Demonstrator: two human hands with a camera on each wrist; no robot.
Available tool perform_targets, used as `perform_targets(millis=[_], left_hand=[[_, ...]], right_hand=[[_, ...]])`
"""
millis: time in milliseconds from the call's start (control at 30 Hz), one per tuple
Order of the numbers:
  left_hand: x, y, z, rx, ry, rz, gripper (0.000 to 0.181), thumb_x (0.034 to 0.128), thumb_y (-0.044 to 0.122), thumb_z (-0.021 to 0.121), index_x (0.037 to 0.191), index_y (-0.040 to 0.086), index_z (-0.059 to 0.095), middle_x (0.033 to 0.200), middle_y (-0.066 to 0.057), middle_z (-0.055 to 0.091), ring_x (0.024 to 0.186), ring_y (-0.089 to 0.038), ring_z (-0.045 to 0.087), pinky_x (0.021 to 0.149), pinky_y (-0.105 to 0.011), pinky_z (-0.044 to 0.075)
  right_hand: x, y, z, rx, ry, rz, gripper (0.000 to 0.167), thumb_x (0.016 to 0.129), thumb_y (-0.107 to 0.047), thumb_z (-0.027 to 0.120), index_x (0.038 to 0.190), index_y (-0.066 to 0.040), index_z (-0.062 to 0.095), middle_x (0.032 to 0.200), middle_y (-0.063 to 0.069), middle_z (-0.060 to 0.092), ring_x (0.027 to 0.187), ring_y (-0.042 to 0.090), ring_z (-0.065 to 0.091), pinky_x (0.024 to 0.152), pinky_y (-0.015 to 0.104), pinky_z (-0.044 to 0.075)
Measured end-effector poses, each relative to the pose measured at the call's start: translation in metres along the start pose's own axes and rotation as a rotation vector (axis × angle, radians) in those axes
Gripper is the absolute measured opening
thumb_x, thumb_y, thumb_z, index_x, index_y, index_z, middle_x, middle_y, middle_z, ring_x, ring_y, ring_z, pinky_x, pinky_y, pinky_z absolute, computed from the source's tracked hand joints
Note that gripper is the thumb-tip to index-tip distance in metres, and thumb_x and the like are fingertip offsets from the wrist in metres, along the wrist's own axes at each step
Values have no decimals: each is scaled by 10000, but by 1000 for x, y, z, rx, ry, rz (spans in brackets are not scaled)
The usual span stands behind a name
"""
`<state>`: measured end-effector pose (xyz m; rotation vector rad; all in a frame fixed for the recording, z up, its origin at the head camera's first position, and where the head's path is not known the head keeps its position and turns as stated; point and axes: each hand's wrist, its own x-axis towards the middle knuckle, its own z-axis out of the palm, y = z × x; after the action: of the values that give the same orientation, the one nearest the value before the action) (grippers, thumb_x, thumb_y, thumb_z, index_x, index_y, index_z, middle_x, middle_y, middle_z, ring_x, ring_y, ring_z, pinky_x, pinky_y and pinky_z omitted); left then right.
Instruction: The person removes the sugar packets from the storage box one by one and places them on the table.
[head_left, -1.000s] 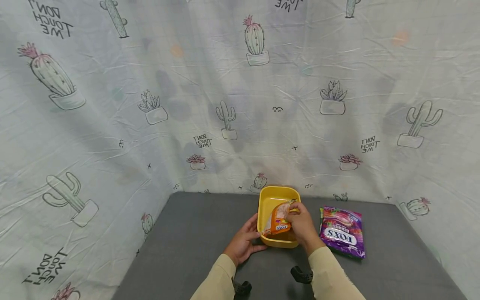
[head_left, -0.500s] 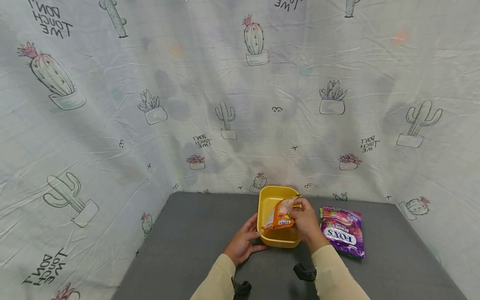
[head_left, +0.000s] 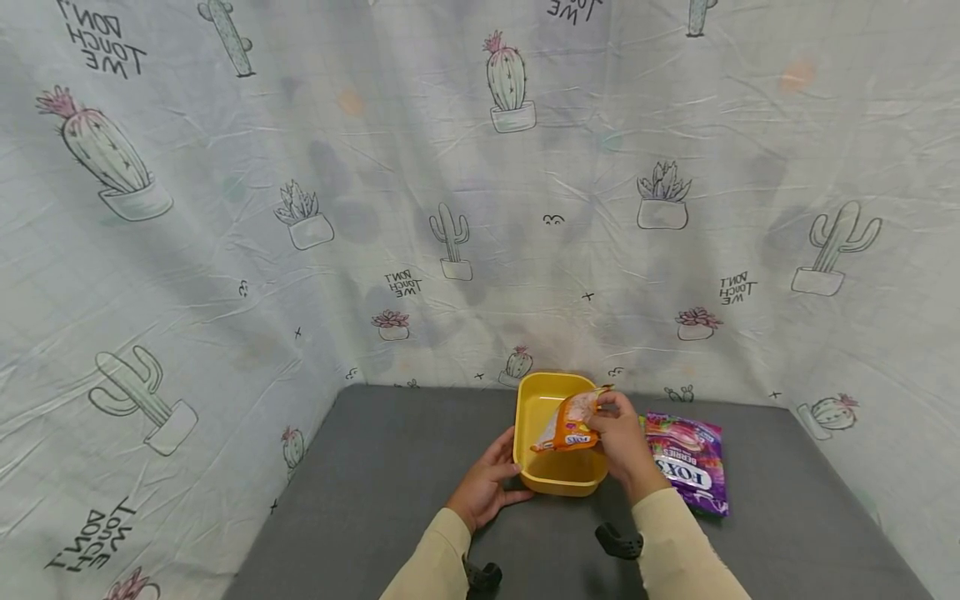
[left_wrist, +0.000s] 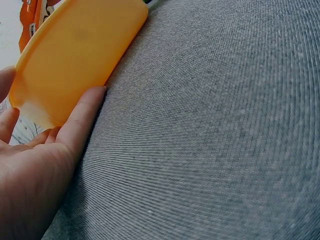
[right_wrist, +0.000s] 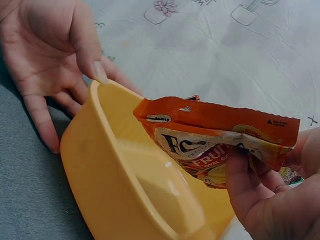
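In the head view, a yellow plastic tub (head_left: 558,487) stands on the grey table near the back wall. My left hand (head_left: 486,483) holds its near left corner, thumb and fingers spread around the outer walls; the left wrist view shows the thumb low on the wall. My right hand (head_left: 626,437) pinches an orange Fox's candy bag (head_left: 576,423) above the tub's opening. In the right wrist view the orange candy bag (right_wrist: 200,145) hangs tilted over the rim, its printed face creased at the thumb. Part of the tub's inside is hidden behind the bag.
A purple Fox's Berries candy bag (head_left: 690,462) lies flat on the table (head_left: 390,467) just right of my right hand, partly covered by it. Something green shows at its edge. A white cactus-print curtain (head_left: 480,208) hangs behind and along both sides.
My right hand has moved right and slightly away from me, lifting the orange candy bag toward the tub's right rim. The left hand and the tub stay nearly still.
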<state>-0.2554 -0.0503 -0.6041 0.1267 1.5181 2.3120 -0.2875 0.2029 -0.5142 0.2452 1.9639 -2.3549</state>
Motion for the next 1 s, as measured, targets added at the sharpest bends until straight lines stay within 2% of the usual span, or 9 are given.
perform_targets(millis=[267,567,733,1000], left_hand=[[1,-1,0,7,4,-4,735,1077,19,575,1744,159,298,1778,-156,244,1535,-410,375,1029,-713,487],[2,-1,-1,2,7,-6,742,1069,25,596,1740,164,311,1779,-155,240,1527,-401,397,1029,-712,486],[3,-1,-1,1,1,-8,741,1069,27,596,1739,165,312,1777,-157,245,1518,-395,410,1034,-715,481],[3,0,0,3,-4,-2,735,1085,21,567,1748,152,277,1779,-163,234,1528,-410,392,1035,-713,481]], right_hand=[[-1,-3,-8,-20,9,-4,262,1065,66,583,1267,-39,454,1108,160,562,829,226,686,660,324,605],[-1,-5,-18,6,32,-25,283,1041,94,580,1257,-33,450,1031,103,597,747,182,672,584,292,545],[0,-8,-24,18,46,-37,294,1033,105,578,1252,-40,444,1013,76,594,759,165,669,606,280,551],[-2,-17,-32,60,23,-48,264,1055,88,557,1237,-52,427,1020,70,581,780,160,687,654,279,587]])
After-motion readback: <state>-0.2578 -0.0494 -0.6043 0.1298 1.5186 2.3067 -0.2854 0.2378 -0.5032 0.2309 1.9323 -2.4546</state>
